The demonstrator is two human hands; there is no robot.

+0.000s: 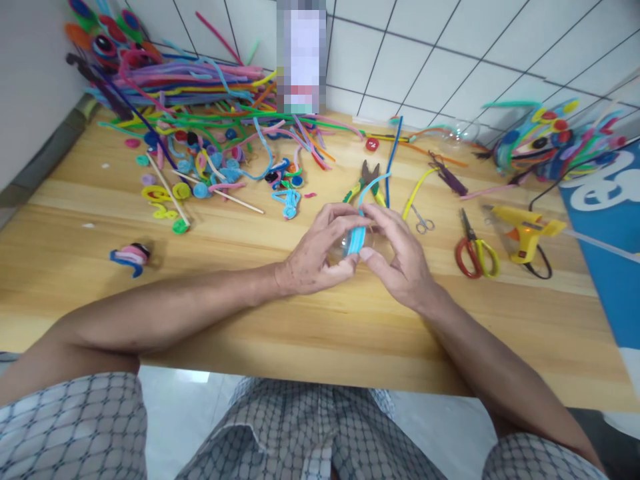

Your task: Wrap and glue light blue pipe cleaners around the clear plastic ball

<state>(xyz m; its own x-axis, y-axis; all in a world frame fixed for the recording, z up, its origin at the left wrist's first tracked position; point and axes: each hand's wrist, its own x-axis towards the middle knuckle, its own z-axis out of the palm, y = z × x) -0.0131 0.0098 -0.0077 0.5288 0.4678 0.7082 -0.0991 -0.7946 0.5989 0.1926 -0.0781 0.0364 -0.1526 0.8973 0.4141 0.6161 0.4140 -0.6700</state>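
Observation:
Over the middle of the table, my left hand (pixel 320 247) is closed around a small clear ball (pixel 345 244), partly hidden by the fingers. Light-blue pipe cleaner (pixel 357 240) lies in side-by-side bands across the ball, and its loose end (pixel 374 181) curves up and to the right. My right hand (pixel 400 250) is closed from the other side, with thumb and fingers pressed at the blue bands. Just behind the hands lie pliers (pixel 370 172) with green and yellow handles, and a dark-blue pipe cleaner (pixel 395 160).
To the right are scissors (pixel 475 253), a yellow glue gun (pixel 527 230) with a cord, and small scissors (pixel 425 225). Pipe cleaners (pixel 200 83) are heaped at the back left, with coiled pieces and sticks (pixel 170 190) before them. A colourful fish-like figure (pixel 535 140) stands back right.

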